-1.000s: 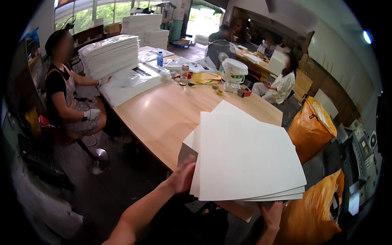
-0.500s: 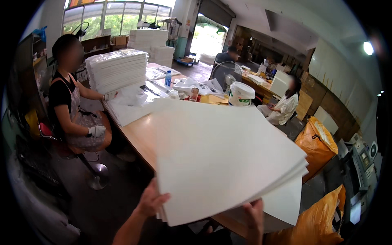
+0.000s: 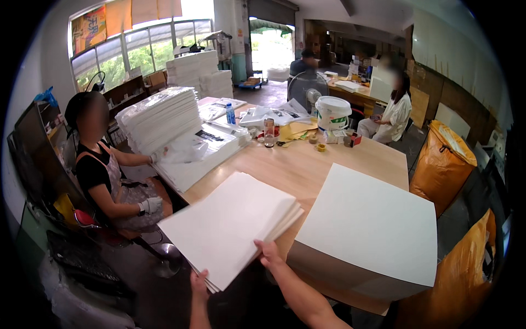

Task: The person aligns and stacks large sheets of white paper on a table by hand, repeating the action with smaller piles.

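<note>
- White sheets (image 3: 230,227), a thin bunch, are in both hands, to the left of the pile (image 3: 372,225). A gap shows between the bunch and the pile.
- The bunch is turned at a slant next to the pile. Its long sides look to run from near left to far right. On the side facing the pile, the edges fan out a bit, like steps.
- The right hand (image 3: 268,255) is the one nearer the pile. Its fingers are closed on the edge of the bunch that faces the pile.
- The left hand (image 3: 200,282) is farther left of the pile, at the near corner of the bunch. Its thumb lies on top. I cannot tell how the fingers under the paper sit.
- Neither hand touches the pile. It has a big white top and a darker side.
- The table (image 3: 364,156) is under the pile. Part of the bunch is over the table and part sticks out past its near edge. I cannot tell if it touches the wood.
- Behind the pile are a bucket (image 3: 333,115) and a roll of tape (image 3: 321,147).
- To the right of the pile are two orange bags: a far bag (image 3: 441,170) and a near bag (image 3: 466,263).
- Far left of the pile sits a co-worker (image 3: 101,181) in gloves, by a wrapped stack (image 3: 161,118).
</note>
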`<state>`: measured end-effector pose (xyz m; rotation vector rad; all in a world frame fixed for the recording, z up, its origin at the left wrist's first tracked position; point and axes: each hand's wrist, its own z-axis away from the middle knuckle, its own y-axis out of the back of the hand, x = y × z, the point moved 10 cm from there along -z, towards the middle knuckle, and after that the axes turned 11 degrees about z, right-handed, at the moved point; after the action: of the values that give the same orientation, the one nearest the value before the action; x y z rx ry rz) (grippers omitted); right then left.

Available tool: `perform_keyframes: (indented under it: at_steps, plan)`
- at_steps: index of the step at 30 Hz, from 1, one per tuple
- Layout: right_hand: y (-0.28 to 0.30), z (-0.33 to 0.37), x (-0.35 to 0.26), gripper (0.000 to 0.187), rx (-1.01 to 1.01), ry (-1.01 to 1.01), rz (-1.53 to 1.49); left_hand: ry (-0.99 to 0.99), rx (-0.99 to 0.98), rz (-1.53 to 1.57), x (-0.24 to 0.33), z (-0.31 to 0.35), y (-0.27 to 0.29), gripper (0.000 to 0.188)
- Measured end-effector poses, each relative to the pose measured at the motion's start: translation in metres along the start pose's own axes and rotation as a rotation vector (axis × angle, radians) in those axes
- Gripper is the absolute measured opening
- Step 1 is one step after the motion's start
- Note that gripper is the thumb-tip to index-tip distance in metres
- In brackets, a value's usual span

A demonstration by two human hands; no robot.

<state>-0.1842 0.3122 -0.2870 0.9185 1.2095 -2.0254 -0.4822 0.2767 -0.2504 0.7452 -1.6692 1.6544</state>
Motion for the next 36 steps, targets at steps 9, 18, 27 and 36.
perform_keyframes:
  at_steps: [9,18,27,36]
  plan:
    - [0.038,0.111,-0.007,0.032,-0.048,0.034,0.751,0.057,-0.061,0.129,-0.037,-0.063,-0.043,0.056]
    - [0.262,0.388,-0.024,0.03,0.206,-0.165,0.575,0.405,-0.087,0.252,-0.104,-0.172,-0.042,0.041]
    - [0.381,0.549,-0.281,0.027,1.232,0.685,0.739,-0.461,-0.673,-0.231,0.003,0.08,-0.433,0.027]
    - [0.347,0.517,-0.356,0.048,1.134,0.226,1.544,-0.312,-1.628,-0.666,-0.138,0.247,-0.614,0.023]
